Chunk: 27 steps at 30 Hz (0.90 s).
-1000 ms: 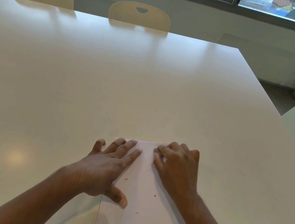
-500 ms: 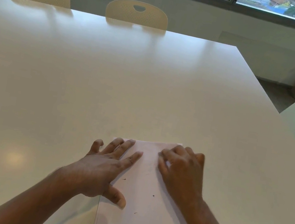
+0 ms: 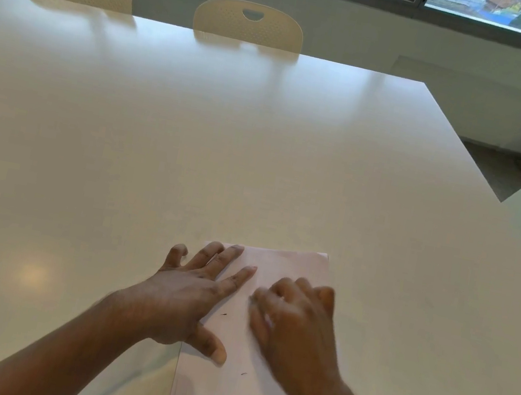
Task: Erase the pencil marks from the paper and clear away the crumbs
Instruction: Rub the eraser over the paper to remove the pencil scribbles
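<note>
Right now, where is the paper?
In the head view the paper lies low and centre on the near side of the table, with the left hand and the right hand on it.

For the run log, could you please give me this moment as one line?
left hand: flat on paper | right hand: curled on paper, blurred, grip unclear | crumbs: few dark specks on paper

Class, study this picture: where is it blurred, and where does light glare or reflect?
Head view: the right hand is smeared by motion blur, while the left hand is sharp. Head view: a round glare spot sits on the table left of the hands, and the chairs reflect softly in its glossy far edge.
</note>
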Each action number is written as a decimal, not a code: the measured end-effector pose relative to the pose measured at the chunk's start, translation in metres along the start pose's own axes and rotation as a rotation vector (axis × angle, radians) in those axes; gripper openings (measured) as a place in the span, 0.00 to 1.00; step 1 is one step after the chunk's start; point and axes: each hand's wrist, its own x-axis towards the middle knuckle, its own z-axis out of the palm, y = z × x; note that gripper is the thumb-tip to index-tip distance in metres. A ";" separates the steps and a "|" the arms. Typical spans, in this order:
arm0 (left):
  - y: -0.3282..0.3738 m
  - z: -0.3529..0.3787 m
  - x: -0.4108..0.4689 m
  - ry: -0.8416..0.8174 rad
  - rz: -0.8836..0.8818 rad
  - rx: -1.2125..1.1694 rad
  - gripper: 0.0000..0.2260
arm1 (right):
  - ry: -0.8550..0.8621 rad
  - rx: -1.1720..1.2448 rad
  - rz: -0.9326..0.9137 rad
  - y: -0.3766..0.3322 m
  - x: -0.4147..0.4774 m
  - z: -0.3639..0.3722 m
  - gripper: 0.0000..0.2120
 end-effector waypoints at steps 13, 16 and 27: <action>0.001 0.000 0.000 0.016 0.013 0.020 0.56 | 0.000 0.017 -0.007 -0.004 -0.012 -0.004 0.09; 0.001 -0.001 0.000 0.008 0.013 0.033 0.55 | 0.007 -0.055 0.044 0.013 -0.009 -0.005 0.08; 0.001 -0.002 0.000 0.020 0.030 0.049 0.52 | -0.013 0.002 0.009 0.005 -0.018 -0.006 0.08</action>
